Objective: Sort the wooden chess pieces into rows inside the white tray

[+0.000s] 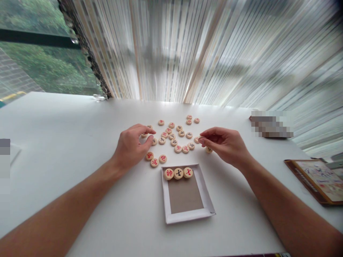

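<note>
Round wooden Chinese chess pieces (pixel 172 136) with red or black characters lie scattered across the table. My left hand (pixel 132 144) hovers at the left side of the group, thumb and forefinger apart, with a few pieces partly hidden behind it. On the right, my right hand (pixel 223 144) pinches a Chinese chess piece (pixel 200 140) edge-on between thumb and fingers; its character cannot be made out. Another piece (pixel 209 150) is partly covered by that hand. Nearer to me, a shallow white box (pixel 165 200) holds a row of three pieces (pixel 178 174) along its far edge.
The white table (pixel 80 142) reaches back to a striped sheer curtain (pixel 160 50) and a window. A brown-edged picture booklet (pixel 318 180) lies at the right, with a partly blurred-out object (pixel 277 130) behind it. A dark edge shows at the bottom.
</note>
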Demonstrator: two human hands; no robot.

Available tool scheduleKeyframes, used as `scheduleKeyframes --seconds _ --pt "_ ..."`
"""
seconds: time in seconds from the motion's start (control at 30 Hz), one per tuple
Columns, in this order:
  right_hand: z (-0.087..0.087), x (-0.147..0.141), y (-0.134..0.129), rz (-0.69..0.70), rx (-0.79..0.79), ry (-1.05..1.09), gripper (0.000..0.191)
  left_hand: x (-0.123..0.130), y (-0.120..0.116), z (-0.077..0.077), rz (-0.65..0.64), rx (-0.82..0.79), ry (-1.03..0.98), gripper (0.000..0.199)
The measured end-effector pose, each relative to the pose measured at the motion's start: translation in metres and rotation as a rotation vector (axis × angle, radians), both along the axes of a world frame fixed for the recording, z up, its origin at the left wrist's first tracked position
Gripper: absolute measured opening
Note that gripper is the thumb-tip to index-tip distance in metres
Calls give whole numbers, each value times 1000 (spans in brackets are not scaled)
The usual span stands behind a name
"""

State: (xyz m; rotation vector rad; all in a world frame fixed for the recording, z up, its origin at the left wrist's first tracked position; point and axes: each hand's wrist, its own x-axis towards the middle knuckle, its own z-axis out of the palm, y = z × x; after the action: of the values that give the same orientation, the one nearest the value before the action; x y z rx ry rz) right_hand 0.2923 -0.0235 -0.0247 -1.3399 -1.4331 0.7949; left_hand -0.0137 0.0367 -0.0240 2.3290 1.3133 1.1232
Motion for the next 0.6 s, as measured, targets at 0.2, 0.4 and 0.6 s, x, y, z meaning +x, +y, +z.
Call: scheduleKeyframes --seconds 0.2,0.4,0.6 --pt "2 -22 -11 115 -204 354 39 2 -6 3 -47 -5 -26 19" --pt "4 -42 -24 183 -310 554 34 9 -16 7 -149 -15 -118 18" --pt "9 -54 -29 219 -226 612 26 30 -43 17 -371 -419 -357 25"
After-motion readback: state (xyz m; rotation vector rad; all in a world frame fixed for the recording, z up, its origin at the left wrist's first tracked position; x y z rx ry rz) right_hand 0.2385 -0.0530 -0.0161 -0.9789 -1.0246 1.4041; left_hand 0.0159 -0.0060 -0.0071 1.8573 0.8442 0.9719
